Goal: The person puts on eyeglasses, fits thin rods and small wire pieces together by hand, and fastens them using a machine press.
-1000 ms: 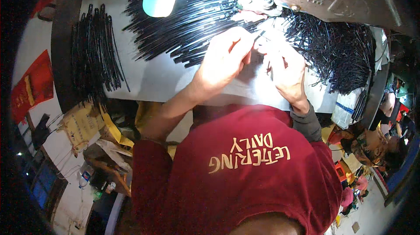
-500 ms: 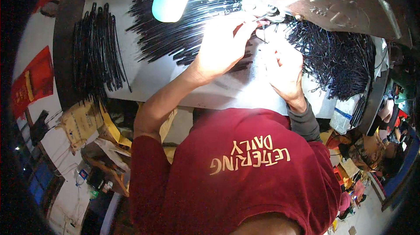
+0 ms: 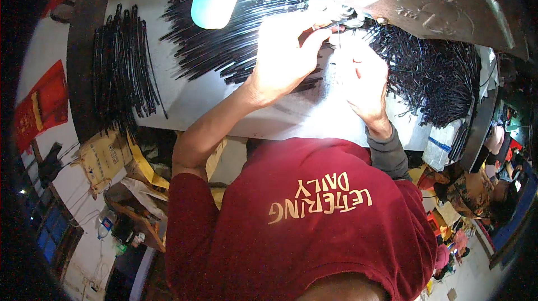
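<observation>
Two hands [image 3: 286,54] side by side, forearms angled inward, fingers curled, grip unclear

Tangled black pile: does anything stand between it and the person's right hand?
Nothing visible: the right hand is just left of the tangled black pile. The brown machine is at the pile's far edge, not between them.

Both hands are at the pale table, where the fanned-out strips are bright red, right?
Wrong colour: the left hand and right hand are at the pale table, but the head view shows the fanned-out strips are black.
</observation>
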A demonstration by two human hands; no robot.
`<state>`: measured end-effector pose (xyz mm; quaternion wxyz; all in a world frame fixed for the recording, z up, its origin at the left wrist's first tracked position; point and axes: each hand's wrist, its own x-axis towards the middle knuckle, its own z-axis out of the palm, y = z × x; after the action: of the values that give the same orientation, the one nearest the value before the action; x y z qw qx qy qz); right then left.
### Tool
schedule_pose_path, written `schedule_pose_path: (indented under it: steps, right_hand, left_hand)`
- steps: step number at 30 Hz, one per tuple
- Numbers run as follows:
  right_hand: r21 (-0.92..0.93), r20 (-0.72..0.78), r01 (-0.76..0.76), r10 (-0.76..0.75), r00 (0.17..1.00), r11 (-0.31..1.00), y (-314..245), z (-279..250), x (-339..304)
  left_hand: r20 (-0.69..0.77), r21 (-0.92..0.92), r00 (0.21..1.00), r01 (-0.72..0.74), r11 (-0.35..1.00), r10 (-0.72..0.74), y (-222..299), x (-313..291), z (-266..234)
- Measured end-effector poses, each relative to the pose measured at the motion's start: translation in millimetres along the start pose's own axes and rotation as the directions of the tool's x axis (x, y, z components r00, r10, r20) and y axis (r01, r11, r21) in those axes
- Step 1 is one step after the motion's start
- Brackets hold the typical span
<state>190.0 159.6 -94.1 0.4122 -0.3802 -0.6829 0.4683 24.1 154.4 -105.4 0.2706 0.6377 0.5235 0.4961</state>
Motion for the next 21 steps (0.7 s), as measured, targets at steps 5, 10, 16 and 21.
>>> schedule_pose_path:
  steps: [5,10,16,21]
  right_hand:
    - [-0.098,0.142,-0.163,0.176,0.974,0.982,-3,-13,-3]
    - [-0.004,0.092,-0.094,0.094,0.991,0.996,9,-11,-6]
    - [0.042,0.039,-0.197,0.195,0.98,0.98,-3,-4,0]
    - [0.034,-0.033,-0.247,0.248,0.968,0.969,-5,-12,14]
  left_hand:
    - [0.051,-0.039,0.993,0.109,0.993,-0.107,9,3,-4]
    - [0.082,0.03,0.994,0.066,0.997,-0.068,3,4,-4]
    - [-0.053,0.169,0.988,-0.133,0.977,0.144,-3,-2,3]
    - [-0.077,0.248,0.942,-0.3,0.921,0.327,-6,10,12]
